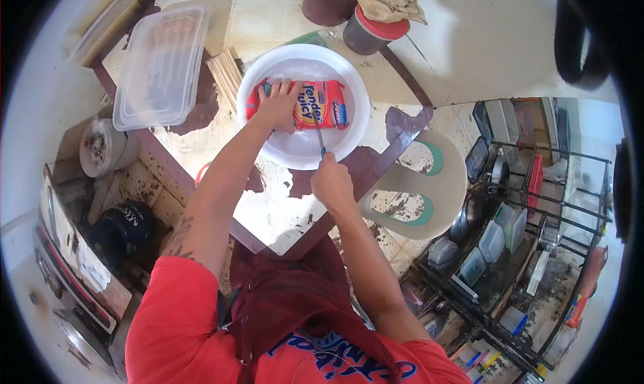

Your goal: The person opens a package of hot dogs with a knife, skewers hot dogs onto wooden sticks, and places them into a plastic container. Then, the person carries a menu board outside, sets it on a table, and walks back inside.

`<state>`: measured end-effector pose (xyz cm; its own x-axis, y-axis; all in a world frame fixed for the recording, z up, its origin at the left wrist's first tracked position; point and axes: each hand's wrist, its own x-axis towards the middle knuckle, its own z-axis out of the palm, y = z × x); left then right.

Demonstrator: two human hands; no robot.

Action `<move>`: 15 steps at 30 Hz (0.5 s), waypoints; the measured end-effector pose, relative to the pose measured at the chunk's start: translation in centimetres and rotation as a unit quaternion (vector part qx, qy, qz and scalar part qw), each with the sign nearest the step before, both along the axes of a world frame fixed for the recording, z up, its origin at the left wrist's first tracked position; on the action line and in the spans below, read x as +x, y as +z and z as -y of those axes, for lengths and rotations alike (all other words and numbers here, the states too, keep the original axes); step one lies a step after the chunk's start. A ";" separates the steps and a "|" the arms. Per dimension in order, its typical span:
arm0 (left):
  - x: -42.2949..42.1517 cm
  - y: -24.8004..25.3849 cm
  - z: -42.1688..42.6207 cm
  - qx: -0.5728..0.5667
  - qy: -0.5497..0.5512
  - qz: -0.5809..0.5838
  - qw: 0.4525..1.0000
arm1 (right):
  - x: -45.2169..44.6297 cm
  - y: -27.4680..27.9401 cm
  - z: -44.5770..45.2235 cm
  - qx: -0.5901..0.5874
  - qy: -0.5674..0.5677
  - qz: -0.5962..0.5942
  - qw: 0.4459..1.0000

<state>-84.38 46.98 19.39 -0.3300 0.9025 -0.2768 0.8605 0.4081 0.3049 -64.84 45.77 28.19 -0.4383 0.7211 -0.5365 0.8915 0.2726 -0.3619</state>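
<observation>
A red packet of hotdogs [329, 105], printed "Tender Juicy" and "Jumbo", lies in a white basin [360, 115] on the table. My left hand [278, 107] presses down on the packet's left part, fingers spread over the wrapper. In my right hand [332, 182], at the basin's near rim, is a knife [321, 141] with a blue handle. Its blade points away from me, and the tip meets the packet near its middle. Whether the wrapper is cut there I cannot tell.
A clear lidded plastic container [161, 65] and a bundle of wooden sticks [226, 72] are left of the basin. Behind it stands a red-lidded tub [376, 31] with crumpled brown paper on top. A plastic stool [446, 189] and a black dish rack [496, 276] are at right.
</observation>
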 end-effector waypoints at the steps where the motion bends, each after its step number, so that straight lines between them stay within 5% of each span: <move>1: 0.2 0.0 0.1 0.001 0.001 0.006 1.000 | -0.1 -0.1 0.2 0.006 -0.004 -0.001 1.000; 8: -0.2 0.1 0.2 0.034 0.013 0.044 0.998 | 1.0 -5.5 1.7 0.048 -0.037 -0.088 0.994; 15: -0.3 -0.2 0.2 0.028 0.009 0.051 0.998 | -1.1 -5.0 0.0 0.057 -0.036 -0.083 0.994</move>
